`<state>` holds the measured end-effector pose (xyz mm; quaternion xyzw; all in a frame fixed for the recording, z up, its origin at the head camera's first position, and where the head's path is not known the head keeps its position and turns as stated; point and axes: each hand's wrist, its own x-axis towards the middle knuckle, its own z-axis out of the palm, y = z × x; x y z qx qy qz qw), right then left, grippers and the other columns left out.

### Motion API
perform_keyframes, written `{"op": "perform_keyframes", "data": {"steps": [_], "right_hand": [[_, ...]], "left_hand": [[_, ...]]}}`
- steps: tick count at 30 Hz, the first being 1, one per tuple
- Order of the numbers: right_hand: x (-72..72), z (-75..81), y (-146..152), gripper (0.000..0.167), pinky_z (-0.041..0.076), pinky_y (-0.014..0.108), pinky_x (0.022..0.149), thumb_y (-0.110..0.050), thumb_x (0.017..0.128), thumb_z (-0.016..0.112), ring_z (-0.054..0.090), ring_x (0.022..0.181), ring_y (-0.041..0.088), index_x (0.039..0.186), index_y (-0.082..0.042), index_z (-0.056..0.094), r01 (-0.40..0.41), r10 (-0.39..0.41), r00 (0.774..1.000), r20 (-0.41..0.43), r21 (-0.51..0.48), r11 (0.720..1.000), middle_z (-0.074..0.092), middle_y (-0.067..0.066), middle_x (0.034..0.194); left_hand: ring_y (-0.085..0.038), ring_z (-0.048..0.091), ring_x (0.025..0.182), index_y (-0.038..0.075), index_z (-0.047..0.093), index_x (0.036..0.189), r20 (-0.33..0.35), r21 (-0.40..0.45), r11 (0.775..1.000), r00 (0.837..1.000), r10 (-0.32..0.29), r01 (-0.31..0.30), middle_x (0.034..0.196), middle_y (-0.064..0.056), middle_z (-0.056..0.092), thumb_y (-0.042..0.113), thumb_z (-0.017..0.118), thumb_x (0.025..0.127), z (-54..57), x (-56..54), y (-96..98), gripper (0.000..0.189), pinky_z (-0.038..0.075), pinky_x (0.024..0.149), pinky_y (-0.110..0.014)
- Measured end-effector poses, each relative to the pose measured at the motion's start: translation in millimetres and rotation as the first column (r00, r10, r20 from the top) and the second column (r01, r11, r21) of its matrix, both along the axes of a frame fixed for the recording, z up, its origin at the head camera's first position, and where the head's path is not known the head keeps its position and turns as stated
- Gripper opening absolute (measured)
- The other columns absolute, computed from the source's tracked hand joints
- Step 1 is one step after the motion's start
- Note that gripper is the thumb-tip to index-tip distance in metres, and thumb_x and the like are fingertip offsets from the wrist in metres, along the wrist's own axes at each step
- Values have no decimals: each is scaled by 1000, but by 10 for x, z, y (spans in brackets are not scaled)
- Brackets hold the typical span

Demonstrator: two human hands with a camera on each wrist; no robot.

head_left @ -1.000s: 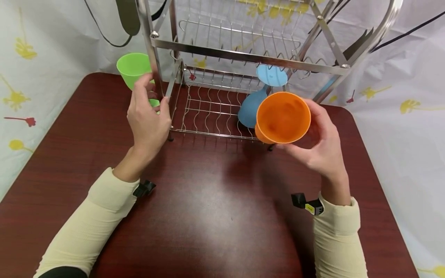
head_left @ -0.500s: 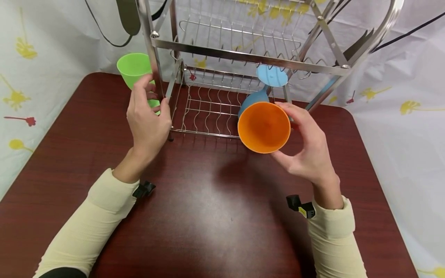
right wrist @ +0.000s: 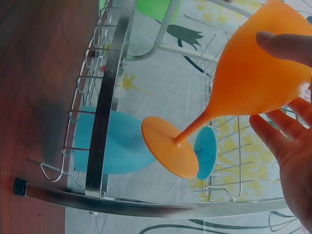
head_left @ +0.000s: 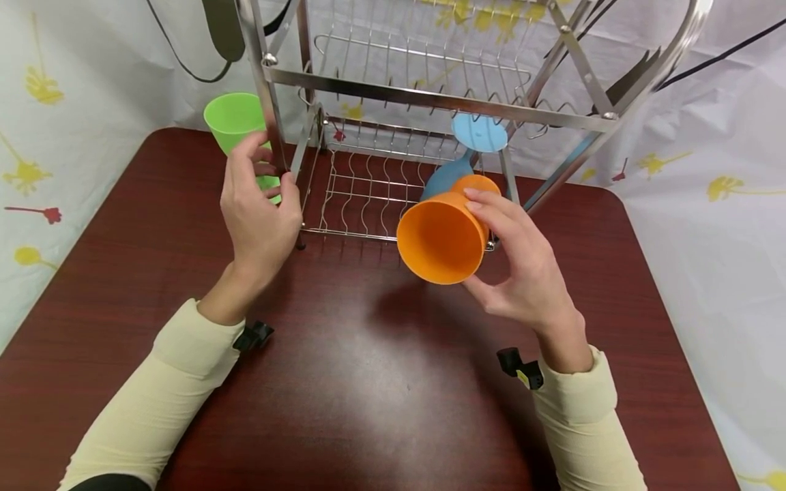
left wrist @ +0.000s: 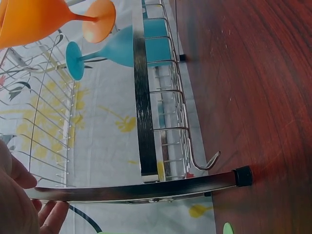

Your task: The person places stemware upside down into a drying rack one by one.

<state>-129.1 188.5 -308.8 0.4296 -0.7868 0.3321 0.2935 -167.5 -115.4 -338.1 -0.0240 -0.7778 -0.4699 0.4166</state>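
Note:
In the head view my right hand (head_left: pixel 522 266) grips an orange plastic wine glass (head_left: pixel 436 245) by its bowl, in front of the rack's lower tier. The glass is tilted, mouth towards me and foot pointing back at the rack. My left hand (head_left: pixel 258 218) holds the left front post of a metal dish rack (head_left: pixel 430 101), thumb on one side and fingers on the other in the left wrist view. A blue wine glass (head_left: pixel 448 179) stands upside down on the lower tier, its foot up. The right wrist view shows the orange foot (right wrist: pixel 170 146) overlapping the blue glass.
A green wine glass (head_left: pixel 230 116) stands upright left of the rack, partly hidden by the post and my left hand. The upper wire tier (head_left: pixel 424 51) overhangs the lower tier (head_left: pixel 368 194). Around the dark red table (head_left: pixel 368 382) hangs a patterned white sheet (head_left: pixel 706 225).
My right hand has moved left and a little towards me with the orange wine glass, turning it so its foot now shows behind the bowl. My left hand stays at the post.

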Motion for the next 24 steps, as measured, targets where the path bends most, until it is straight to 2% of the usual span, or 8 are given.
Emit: {"op": "perform_keyframes", "data": {"steps": [4, 11, 13, 16, 18, 19, 21, 24], "right_hand": [[-2, -13, -33, 59, 41, 31, 107, -31, 81, 70, 52, 123, 36, 124, 6, 53, -11, 10, 999, -35, -15, 1000, 55, 21, 133], [11, -13, -72, 59, 40, 34, 108, -16, 71, 73, 52, 124, 35, 124, 3, 55, -2, 3, 995, -97, 6, 1000, 55, 20, 132], [8, -13, -83, 60, 40, 35, 109, -13, 69, 74, 52, 124, 36, 124, 2, 55, 3, -1, 993, -116, 18, 1000, 55, 20, 132], [4, -18, -96, 59, 40, 36, 109, -13, 69, 73, 52, 124, 36, 124, 1, 55, 11, -6, 990, -138, 36, 999, 55, 21, 132], [5, -22, -103, 57, 40, 36, 109, -13, 71, 72, 52, 123, 36, 124, 1, 56, 11, -5, 989, -147, 41, 999, 55, 21, 132], [6, -25, -108, 55, 40, 36, 109, -14, 73, 72, 52, 123, 36, 123, 1, 56, 10, -3, 988, -153, 42, 999, 55, 21, 131], [4, -34, -123, 51, 40, 37, 109, -15, 76, 70, 53, 122, 36, 123, 1, 57, 0, 6, 986, -165, 40, 999, 56, 21, 131], [4, -51, -151, 47, 41, 39, 108, -14, 78, 67, 53, 121, 38, 122, 1, 57, -9, 19, 981, -193, 53, 999, 56, 21, 130]], "left_hand": [[-15, 61, 91, 3, 56, 124, -72, 37, 999, 997, -6, 9, 104, -17, 59, 0, 58, 86, 9, 18, 15, 38, 52, 70, -16], [-20, 61, 87, 1, 62, 114, -218, 108, 992, 975, -33, 57, 96, -18, 59, 4, 58, 83, 55, 104, 89, 31, 51, 72, -22], [-20, 60, 85, -1, 62, 113, -218, 70, 992, 972, -91, 109, 95, -18, 61, 5, 59, 84, 69, 138, 119, 29, 50, 71, -22], [-18, 61, 82, -3, 62, 113, -138, 10, 965, 956, -258, 262, 91, -16, 62, 3, 61, 86, 106, 193, 172, 28, 51, 69, -21], [-14, 60, 83, -1, 62, 115, -8, 4, 925, 925, -381, 381, 92, -12, 64, 5, 63, 88, 144, 227, 211, 28, 51, 68, -21], [-12, 60, 84, 1, 61, 116, 71, 19, 902, 899, -432, 432, 92, -8, 64, 7, 63, 89, 169, 240, 231, 28, 52, 69, -22], [-10, 59, 87, 6, 60, 120, 220, 55, 858, 831, -510, 512, 96, -4, 64, 13, 64, 92, 220, 246, 272, 29, 53, 72, -24], [-11, 59, 90, 13, 59, 124, 386, 115, 815, 730, -564, 568, 101, -1, 64, 23, 62, 94, 276, 214, 318, 31, 51, 77, -29]]}}
